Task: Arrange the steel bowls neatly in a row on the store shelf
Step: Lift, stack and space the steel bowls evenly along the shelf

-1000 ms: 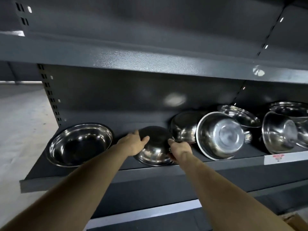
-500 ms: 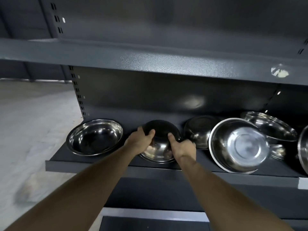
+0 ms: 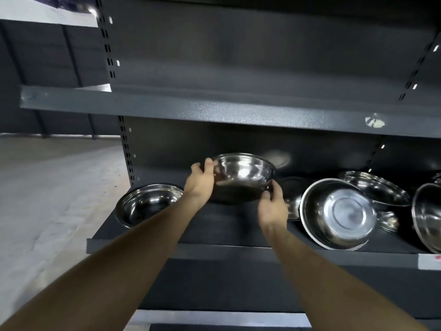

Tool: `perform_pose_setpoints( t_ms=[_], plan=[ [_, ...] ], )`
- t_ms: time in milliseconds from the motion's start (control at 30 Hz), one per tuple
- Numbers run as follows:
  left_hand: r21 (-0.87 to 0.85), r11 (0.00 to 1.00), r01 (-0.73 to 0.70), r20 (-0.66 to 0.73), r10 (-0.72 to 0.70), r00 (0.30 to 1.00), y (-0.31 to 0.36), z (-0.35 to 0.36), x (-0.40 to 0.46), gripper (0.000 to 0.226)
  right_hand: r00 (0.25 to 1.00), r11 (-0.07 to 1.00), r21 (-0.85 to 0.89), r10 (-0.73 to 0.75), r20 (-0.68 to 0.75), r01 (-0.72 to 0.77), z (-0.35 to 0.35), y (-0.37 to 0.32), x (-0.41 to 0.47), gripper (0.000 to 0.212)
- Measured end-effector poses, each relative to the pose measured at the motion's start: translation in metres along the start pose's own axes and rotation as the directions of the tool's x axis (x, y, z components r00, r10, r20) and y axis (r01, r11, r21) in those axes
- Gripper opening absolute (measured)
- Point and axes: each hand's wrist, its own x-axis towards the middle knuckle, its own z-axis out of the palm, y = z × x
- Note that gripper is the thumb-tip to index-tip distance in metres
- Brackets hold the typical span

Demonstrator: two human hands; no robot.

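Observation:
I hold a steel bowl (image 3: 242, 177) between both hands, lifted just above the dark shelf (image 3: 229, 225), its opening tilted toward me. My left hand (image 3: 201, 181) grips its left rim, thumb over the edge. My right hand (image 3: 273, 207) grips the lower right rim. A second steel bowl (image 3: 148, 204) sits upright at the shelf's left end. To the right, a large bowl (image 3: 338, 213) leans on its side, with another bowl (image 3: 292, 199) partly hidden behind my right hand and more bowls (image 3: 375, 188) heaped behind it.
An upper shelf (image 3: 214, 112) overhangs close above the held bowl. The shelf's left end borders an open concrete floor (image 3: 47, 187). A further bowl (image 3: 427, 216) is cut off by the right frame edge. A perforated upright (image 3: 126, 149) stands at the back left.
The bowl has been lifted off the shelf and turned, from standing on its edge to nearly level with its opening up. Both hands rose with it. The camera shifted left.

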Motion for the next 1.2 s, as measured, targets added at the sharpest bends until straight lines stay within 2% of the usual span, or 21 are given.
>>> perform_pose_setpoints(
  t_ms=[67, 133, 267, 333, 400, 467, 600, 800, 933, 1067, 1200],
  plan=[
    [0.02, 0.999, 0.039, 0.027, -0.04, 0.999, 0.0, -0.003, -0.002, 0.074, 0.996, 0.988, 0.13, 0.09, -0.027, -0.086, -0.001, -0.005, -0.005, 0.04],
    [0.037, 0.998, 0.043, 0.053, -0.045, 0.998, -0.002, -0.006, -0.005, 0.074, 0.987, 0.964, 0.221, 0.158, -0.022, -0.149, -0.003, -0.009, -0.007, 0.043],
    [0.083, 0.997, -0.001, 0.095, -0.007, 0.995, -0.005, -0.008, -0.008, 0.063, 0.975, 0.951, 0.218, 0.221, 0.008, -0.217, -0.007, -0.013, -0.006, 0.078],
    [0.123, 0.992, -0.032, 0.096, 0.02, 0.995, -0.007, -0.008, -0.01, 0.056, 0.973, 0.954, 0.193, 0.228, 0.018, -0.227, -0.01, -0.013, -0.008, 0.085],
    [0.151, 0.987, -0.049, 0.106, 0.034, 0.994, -0.009, -0.008, -0.013, 0.054, 0.97, 0.957, 0.16, 0.241, 0.016, -0.24, -0.012, -0.013, -0.006, 0.078],
    [0.181, 0.981, -0.064, 0.125, 0.042, 0.991, -0.011, -0.009, -0.014, 0.059, 0.966, 0.955, 0.144, 0.259, 0.018, -0.258, -0.015, -0.012, -0.003, 0.058],
    [0.243, 0.965, -0.094, 0.176, 0.051, 0.983, -0.014, -0.007, -0.016, 0.067, 0.953, 0.928, 0.216, 0.298, 0.055, -0.303, -0.02, -0.014, -0.002, 0.02],
    [0.322, 0.937, -0.137, 0.231, 0.063, 0.971, -0.019, -0.008, -0.018, 0.057, 0.951, 0.938, 0.157, 0.303, 0.063, -0.309, -0.026, -0.012, -0.003, 0.026],
    [0.38, 0.909, -0.171, 0.238, 0.083, 0.968, -0.021, -0.014, -0.016, 0.065, 0.946, 0.936, 0.14, 0.316, 0.072, -0.323, -0.024, -0.013, -0.004, 0.026],
    [0.519, 0.822, -0.234, 0.188, 0.157, 0.97, -0.019, -0.036, -0.007, 0.069, 0.946, 0.938, 0.12, 0.319, 0.056, -0.324, -0.018, -0.019, -0.004, 0.026],
    [0.779, 0.573, -0.255, 0.145, 0.232, 0.962, -0.024, -0.081, 0.001, 0.063, 0.947, 0.941, 0.118, 0.309, 0.085, -0.317, -0.001, -0.025, -0.005, 0.026]
  ],
)
